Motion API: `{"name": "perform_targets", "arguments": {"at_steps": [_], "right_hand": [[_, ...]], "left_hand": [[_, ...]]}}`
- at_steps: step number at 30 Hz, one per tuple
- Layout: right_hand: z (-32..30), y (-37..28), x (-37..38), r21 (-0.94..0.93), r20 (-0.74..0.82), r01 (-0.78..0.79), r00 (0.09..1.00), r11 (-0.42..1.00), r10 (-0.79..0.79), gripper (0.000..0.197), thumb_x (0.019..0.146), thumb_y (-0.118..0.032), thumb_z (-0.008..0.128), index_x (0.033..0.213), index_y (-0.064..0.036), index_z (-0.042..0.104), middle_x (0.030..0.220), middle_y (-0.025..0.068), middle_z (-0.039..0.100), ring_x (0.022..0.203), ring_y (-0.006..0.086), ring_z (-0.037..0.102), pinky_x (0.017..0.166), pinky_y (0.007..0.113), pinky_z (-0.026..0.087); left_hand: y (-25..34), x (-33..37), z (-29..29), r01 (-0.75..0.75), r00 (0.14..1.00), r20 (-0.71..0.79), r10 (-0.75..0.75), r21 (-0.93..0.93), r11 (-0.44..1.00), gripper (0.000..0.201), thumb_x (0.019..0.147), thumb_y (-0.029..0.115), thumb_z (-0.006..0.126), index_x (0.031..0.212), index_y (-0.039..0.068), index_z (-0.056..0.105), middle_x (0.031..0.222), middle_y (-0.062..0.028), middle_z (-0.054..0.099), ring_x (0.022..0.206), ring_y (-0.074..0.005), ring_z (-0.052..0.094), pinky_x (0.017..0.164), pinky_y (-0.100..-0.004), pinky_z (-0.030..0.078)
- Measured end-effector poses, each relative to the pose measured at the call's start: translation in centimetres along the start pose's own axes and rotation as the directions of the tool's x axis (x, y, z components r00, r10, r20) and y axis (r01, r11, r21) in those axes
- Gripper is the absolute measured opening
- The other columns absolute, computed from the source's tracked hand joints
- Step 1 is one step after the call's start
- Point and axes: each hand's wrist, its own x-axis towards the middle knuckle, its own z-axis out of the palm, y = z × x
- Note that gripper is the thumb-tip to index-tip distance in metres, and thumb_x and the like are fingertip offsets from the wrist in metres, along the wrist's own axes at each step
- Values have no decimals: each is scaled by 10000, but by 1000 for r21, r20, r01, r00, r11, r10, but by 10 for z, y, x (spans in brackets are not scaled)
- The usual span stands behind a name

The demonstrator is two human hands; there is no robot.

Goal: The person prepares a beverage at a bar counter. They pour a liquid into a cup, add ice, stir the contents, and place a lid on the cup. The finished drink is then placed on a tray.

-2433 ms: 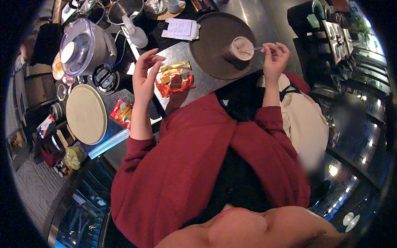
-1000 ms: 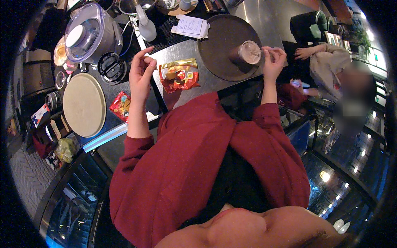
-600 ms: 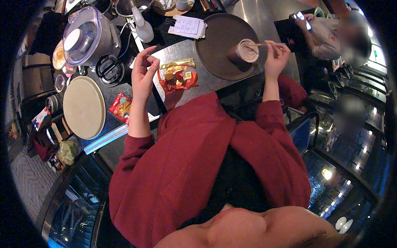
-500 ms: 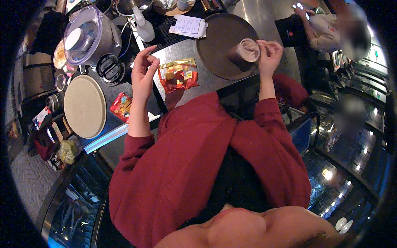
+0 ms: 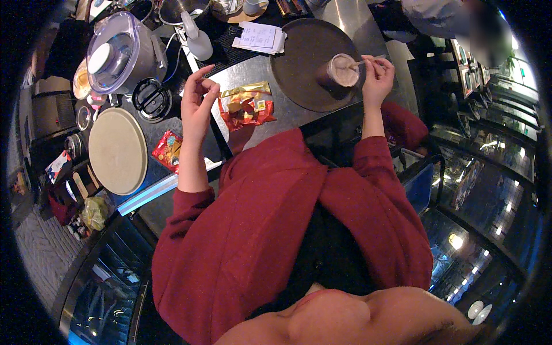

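Note:
A clear cup (image 5: 343, 71) of pale brown, creamy drink stands on the round dark brown tray (image 5: 299, 43) to the right. My right hand (image 5: 377, 85) is closed in a pinch on a thin pale stick (image 5: 359, 62), whose other end dips into the drink. Whether it is a stirrer or a spoon handle cannot be made out. My left hand (image 5: 199, 103) hovers with its fingers loosely bent and apart, holding nothing. Just right of it, a torn red and gold snack packet (image 5: 246, 107) lies on the steel counter.
Left of my left arm are a second red packet (image 5: 167, 150), a round beige board (image 5: 118, 152), a black lid (image 5: 152, 99) and a large clear-lidded container (image 5: 118, 54). A white spray bottle (image 5: 198, 43) and clipped papers (image 5: 259, 38) sit farther back. Another person (image 5: 440, 17) is at far right.
The pale stick between my right hand and the cup now shows, as my right hand has shifted slightly rightward. My left hand has barely moved. The other person has moved farther back.

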Motion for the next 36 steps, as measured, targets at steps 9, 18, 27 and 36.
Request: {"name": "perform_targets", "arguments": {"at_steps": [9,18,27,36], "right_hand": [[-7,-1,-8,109,24,-94,996,990,92,225,871,3,633,1045,-21,493,972,120,676,909,158,642,811,260,499],[-6,6,4,250,-3,-77,997,965,80,185,871,10,634,1052,11,597,965,126,683,924,174,659,842,268,501],[-12,-15,-2,250,72,-235,972,939,224,162,889,-34,631,1040,19,612,967,119,690,914,166,660,848,271,498],[-11,-10,8,215,4,-67,998,974,68,137,887,6,615,1023,10,604,970,114,684,915,173,663,853,284,505]], "left_hand": [[-2,-1,-1,18,999,-33,-20,-59,998,432,873,54,611,1287,30,491,834,7,513,799,-78,489,727,-218,392],[-3,0,2,15,1000,-20,-16,-61,998,432,870,55,615,1283,26,491,835,11,512,797,-74,488,710,-217,390],[-8,-3,-2,11,999,-44,-14,-66,998,438,868,67,624,1284,35,490,849,11,508,806,-74,486,720,-214,392],[-6,-2,4,2,999,-38,-3,-21,1000,446,864,66,630,1286,37,488,855,-1,521,812,-83,492,737,-231,404]]}}
